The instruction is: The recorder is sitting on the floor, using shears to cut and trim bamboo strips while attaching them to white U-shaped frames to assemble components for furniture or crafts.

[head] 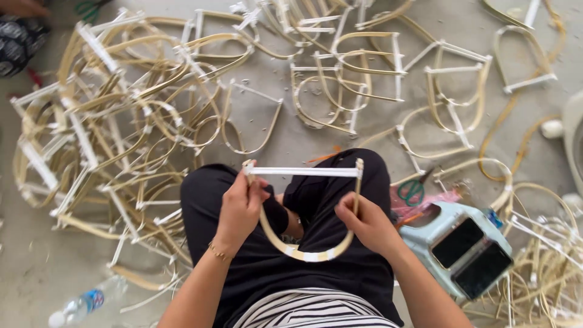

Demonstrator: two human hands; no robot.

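Observation:
I hold a D-shaped frame (pixel 303 254) over my lap: a bent pale bamboo strip closed by a straight white bar (pixel 302 172) across its top. My left hand (pixel 240 206) grips the left end where strip and bar meet. My right hand (pixel 367 222) pinches the right side of the strip just below the bar's other end. My knees in black trousers (pixel 328 200) lie under the frame. A thin gold bracelet circles my left wrist.
Many finished frames lie heaped on the concrete floor, thickest at the left (pixel 109 121) and spread across the top. A light blue plastic stool (pixel 461 246) stands at my right, green-handled scissors (pixel 413 191) beside it. A water bottle (pixel 82 304) lies bottom left. Another person's patterned sleeve (pixel 18 39) shows top left.

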